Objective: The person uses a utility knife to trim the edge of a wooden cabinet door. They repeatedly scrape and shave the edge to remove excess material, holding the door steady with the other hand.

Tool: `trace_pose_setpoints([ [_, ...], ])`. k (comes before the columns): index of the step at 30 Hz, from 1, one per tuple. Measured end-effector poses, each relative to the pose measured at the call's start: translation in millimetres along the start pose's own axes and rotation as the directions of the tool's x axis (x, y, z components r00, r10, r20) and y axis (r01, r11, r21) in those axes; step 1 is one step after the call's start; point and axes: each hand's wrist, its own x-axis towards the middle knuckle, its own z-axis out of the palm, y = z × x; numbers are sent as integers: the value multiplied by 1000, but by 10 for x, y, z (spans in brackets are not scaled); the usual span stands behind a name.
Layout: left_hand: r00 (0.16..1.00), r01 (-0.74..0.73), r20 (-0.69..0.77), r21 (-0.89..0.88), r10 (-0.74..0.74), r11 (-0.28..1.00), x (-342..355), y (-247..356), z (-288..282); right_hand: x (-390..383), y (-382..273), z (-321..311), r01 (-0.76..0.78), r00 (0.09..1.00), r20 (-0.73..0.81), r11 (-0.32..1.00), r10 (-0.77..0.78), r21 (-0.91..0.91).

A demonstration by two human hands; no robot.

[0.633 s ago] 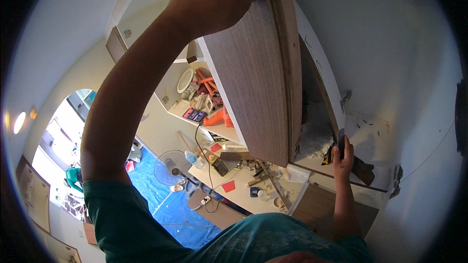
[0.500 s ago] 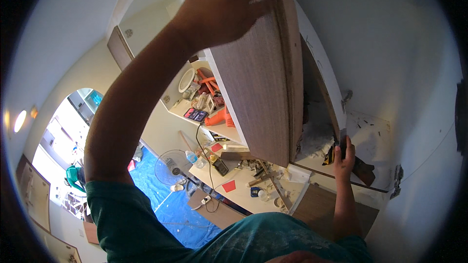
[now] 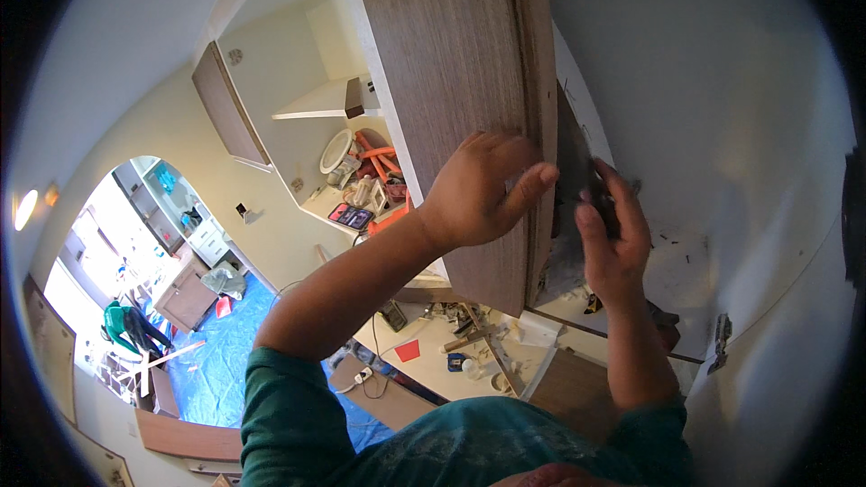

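Note:
A tall wood-grain panel [image 3: 446, 54] stands upright at the cabinet's edge. My left hand [image 3: 483, 189] is in front of its middle, fingers loosely curled and blurred, thumb stuck out, with nothing visible in it. Just to the right, my right hand [image 3: 613, 234] grips a dark, flat blade-like tool [image 3: 577, 153], blurred and pointing upward beside the panel's edge. Behind that hand is the white cabinet interior [image 3: 686, 257], with debris and a metal hinge [image 3: 721, 343] at its lower right.
Below are a cluttered worktop [image 3: 424, 370] with offcuts and small tools, and a shelf [image 3: 311, 203] of orange items and a white bucket. At left, an archway leads to a room with a blue floor sheet [image 3: 216, 379]. An open cupboard door [image 3: 225, 104] hangs upper left.
My left hand has come down from the panel's top to its middle. My right hand has risen from the panel's lower right, bringing the dark tool up close to the left hand.

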Motion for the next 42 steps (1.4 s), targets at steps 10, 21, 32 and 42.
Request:
trace_pose_setpoints([
  [10,895,391,-130,-238,-428,889,295,85,-48,663,-228,369,48,994,104,992,-36,-117],
  [21,885,401,-201,-128,-419,907,196,79,112,424,-20,406,122,989,100,977,-106,-174],
  [32,884,303,-339,-109,-322,947,138,66,201,369,-67,492,148,988,62,975,-140,-166],
  [42,891,304,-332,-68,-309,950,169,14,200,400,-35,554,151,988,-1,979,-153,-135],
])
